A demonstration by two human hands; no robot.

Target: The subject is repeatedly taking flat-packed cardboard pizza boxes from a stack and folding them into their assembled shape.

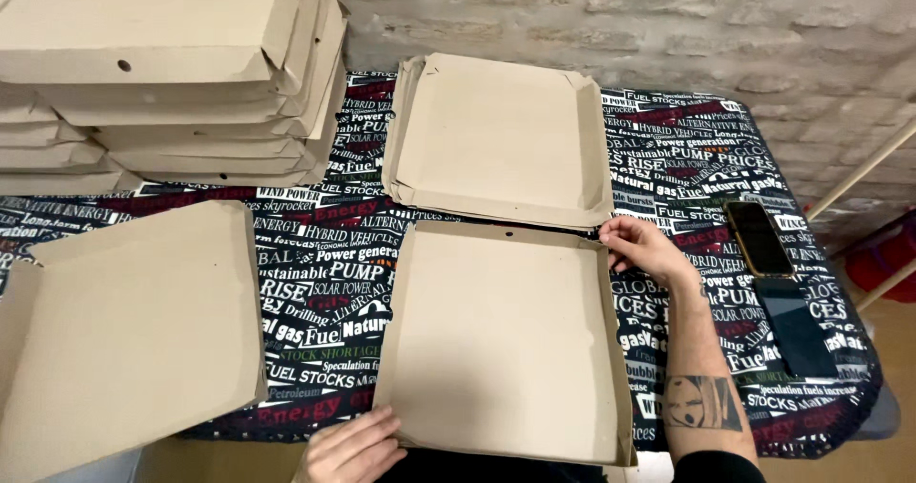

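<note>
A brown cardboard box half point(506, 335) lies open in front of me on the printed tablecloth point(324, 283), its side walls partly raised. My right hand point(641, 247) pinches the box's far right corner. My left hand point(351, 450) rests on the near left corner, fingers bent over the edge. Behind this box lies a stack of flat unfolded cardboard blanks point(501, 139).
A tall pile of folded cardboard boxes point(162, 73) fills the back left. Another open box piece point(124, 335) sits at the left, overhanging the table. Two phones point(759, 238) point(797, 325) lie at the right. A brick wall point(668, 25) runs behind the table.
</note>
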